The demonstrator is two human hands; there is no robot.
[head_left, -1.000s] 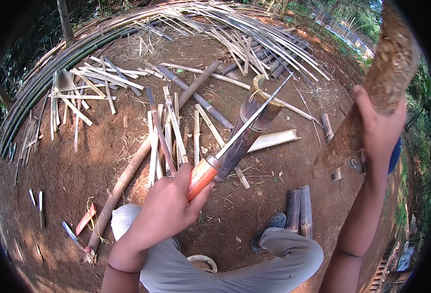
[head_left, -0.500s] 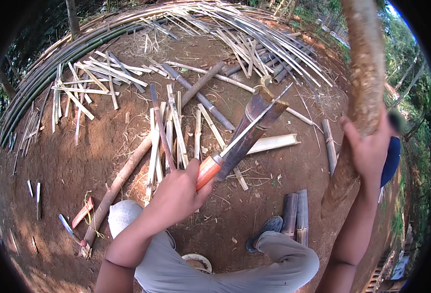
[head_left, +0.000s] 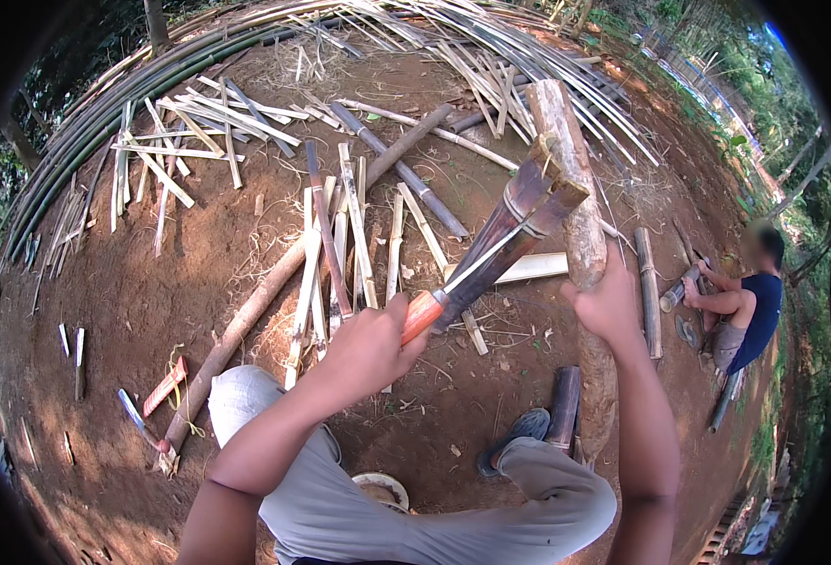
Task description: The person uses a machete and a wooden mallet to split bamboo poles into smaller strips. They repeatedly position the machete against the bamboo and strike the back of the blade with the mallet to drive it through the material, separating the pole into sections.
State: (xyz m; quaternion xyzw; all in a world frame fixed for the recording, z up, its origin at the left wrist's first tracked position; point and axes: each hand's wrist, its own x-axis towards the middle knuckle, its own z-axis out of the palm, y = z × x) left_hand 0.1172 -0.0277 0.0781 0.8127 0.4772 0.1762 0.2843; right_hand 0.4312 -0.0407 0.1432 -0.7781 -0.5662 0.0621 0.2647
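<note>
My left hand [head_left: 370,350] is wrapped around the orange handle of a machete [head_left: 422,314]. Its blade runs along a dark bamboo piece [head_left: 502,218] and seems wedged into the wood; the tip is hidden. My right hand [head_left: 607,299] grips a thick, rough wooden club [head_left: 580,212] around its middle. The upper part of the club is against or right beside the far end of the bamboo; I cannot tell whether they touch. Below the hands are my bent legs in grey trousers [head_left: 340,504].
Split bamboo strips [head_left: 351,226] lean on a log [head_left: 246,320] ahead. An orange sheath [head_left: 164,386] and a blue-handled tool [head_left: 138,414] lie at left. Bamboo sections [head_left: 564,407] stand near my foot, and a white bowl [head_left: 383,490] sits between my legs. Another person [head_left: 754,306] squats at right.
The club has swung down and left from its raised place at right to the bamboo's end. The machete's tip, visible before, is now hidden. The person at right has come into clear sight.
</note>
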